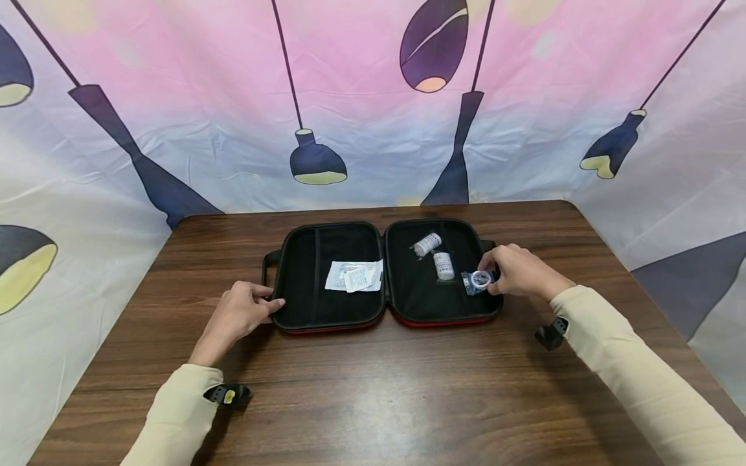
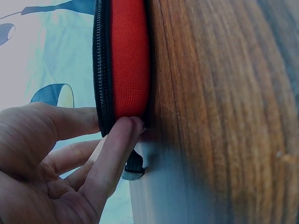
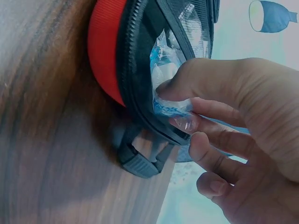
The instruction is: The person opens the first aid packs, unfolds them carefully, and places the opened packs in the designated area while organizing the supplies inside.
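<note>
A red zippered case (image 1: pixel 297 304) with black lining lies unfolded on the wooden table. At its left front corner, my left hand (image 1: pixel 240 312) pinches the edge, one finger against the red side (image 2: pixel 131 60) in the left wrist view. Over the right half, my right hand (image 1: pixel 517 270) pinches a white ring-shaped roll (image 1: pixel 480 279) in a clear and blue wrapper (image 3: pixel 170 105). Two white wrapped rolls, one tilted (image 1: pixel 427 244) and one more upright (image 1: pixel 443 266), lie beside it. In the left half are flat white packets (image 1: pixel 340 275), a smaller one (image 1: pixel 358 279) on top.
Black strap handles stick out at the case's left (image 1: pixel 269 264) and right (image 3: pixel 140 161) ends. The brown wooden table (image 1: pixel 373 388) extends in front of the case. A patterned cloth (image 1: pixel 373 97) hangs behind the table's far edge.
</note>
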A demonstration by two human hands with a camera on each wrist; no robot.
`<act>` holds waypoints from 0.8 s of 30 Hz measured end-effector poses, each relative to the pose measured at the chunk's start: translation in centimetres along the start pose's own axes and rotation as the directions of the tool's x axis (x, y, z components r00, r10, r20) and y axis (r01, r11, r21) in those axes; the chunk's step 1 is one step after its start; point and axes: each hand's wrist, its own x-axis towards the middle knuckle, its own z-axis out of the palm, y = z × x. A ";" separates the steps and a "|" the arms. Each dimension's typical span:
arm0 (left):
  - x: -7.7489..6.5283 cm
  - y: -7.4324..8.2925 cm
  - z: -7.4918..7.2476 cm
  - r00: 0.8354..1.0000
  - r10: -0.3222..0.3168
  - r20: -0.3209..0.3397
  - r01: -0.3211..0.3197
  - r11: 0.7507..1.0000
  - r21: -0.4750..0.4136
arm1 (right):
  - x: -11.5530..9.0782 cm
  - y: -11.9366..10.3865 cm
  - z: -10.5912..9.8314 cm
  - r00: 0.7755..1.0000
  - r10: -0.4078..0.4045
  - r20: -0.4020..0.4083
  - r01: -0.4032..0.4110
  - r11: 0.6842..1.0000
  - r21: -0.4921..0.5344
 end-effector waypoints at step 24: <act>0.0 -0.1 0.0 1.000 -0.007 0.006 0.007 1.000 -0.014 | 0.5 -1.1 2.0 0.995 -0.099 -0.009 0.099 0.995 0.027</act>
